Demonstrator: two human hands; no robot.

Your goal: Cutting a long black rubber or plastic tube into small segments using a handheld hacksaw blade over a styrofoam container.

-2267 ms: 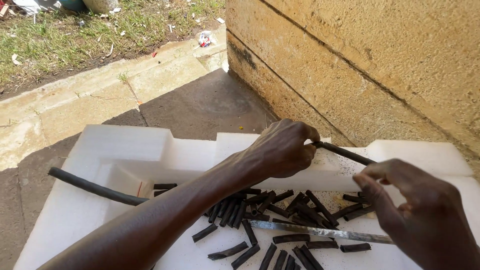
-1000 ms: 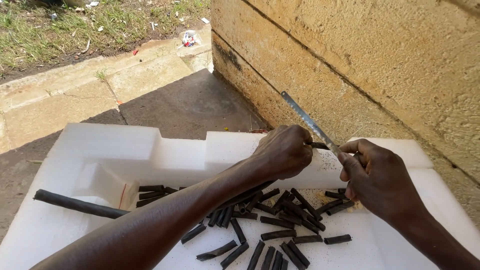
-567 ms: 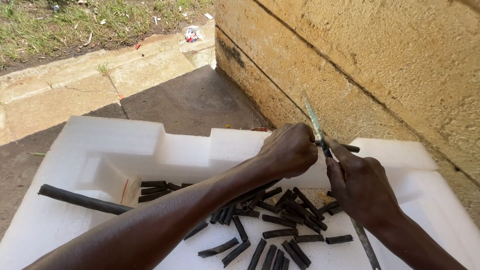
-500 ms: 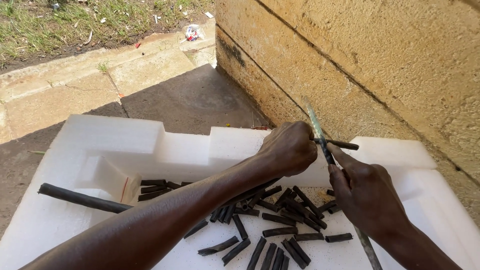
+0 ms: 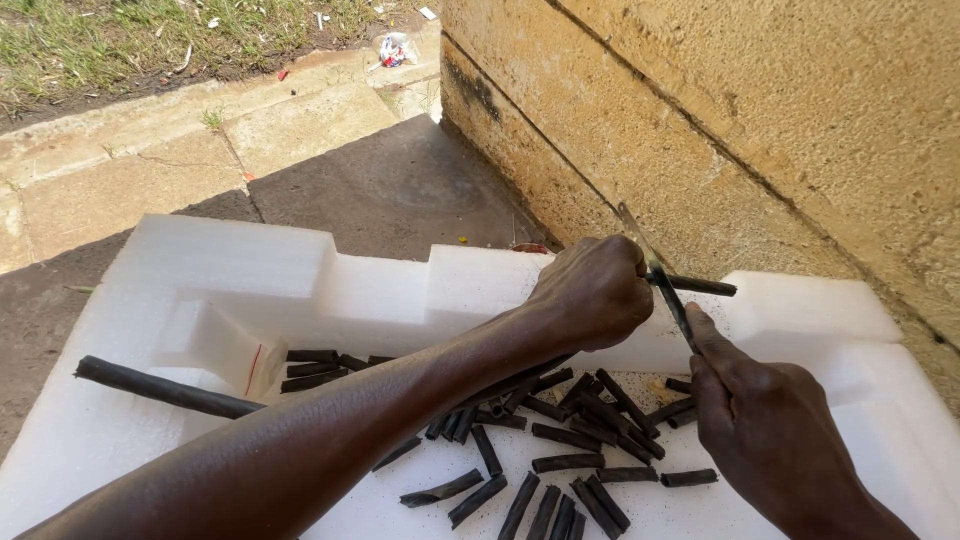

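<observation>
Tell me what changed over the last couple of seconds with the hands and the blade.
The right hand picked the long blade up off the foam tray, raised it, then brought it down across the black rod, just past the left hand. The left hand kept its grip on the rod. The cut black pieces and the long black tube stayed where they lay.

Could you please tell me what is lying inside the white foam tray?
Inside the white foam tray: many short black cut rod pieces and one long black rod. The left forearm covers some pieces.
</observation>
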